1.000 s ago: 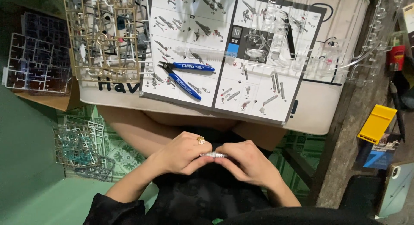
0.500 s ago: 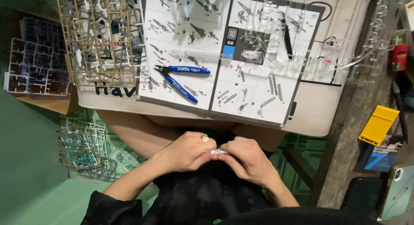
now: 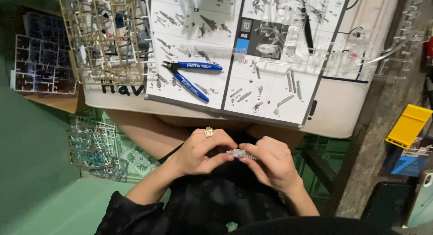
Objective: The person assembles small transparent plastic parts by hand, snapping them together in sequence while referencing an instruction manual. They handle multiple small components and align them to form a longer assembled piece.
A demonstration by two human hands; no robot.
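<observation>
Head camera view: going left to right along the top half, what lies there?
Grey plastic parts frame → beige plastic parts frame → blue-handled side cutters → printed instruction sheet → clear plastic parts frame → yellow plastic box.

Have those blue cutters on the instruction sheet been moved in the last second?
No. The blue cutters lie at the same spot on the instruction sheet, handles pointing right; only the camera shifted. Neither hand touches them.

The small model part is clear, glossy plastic. The nippers combine dark metal blades with smooth blue plastic handles; the instruction sheet is matt printed paper. The runner frames are thin moulded plastic.
</observation>
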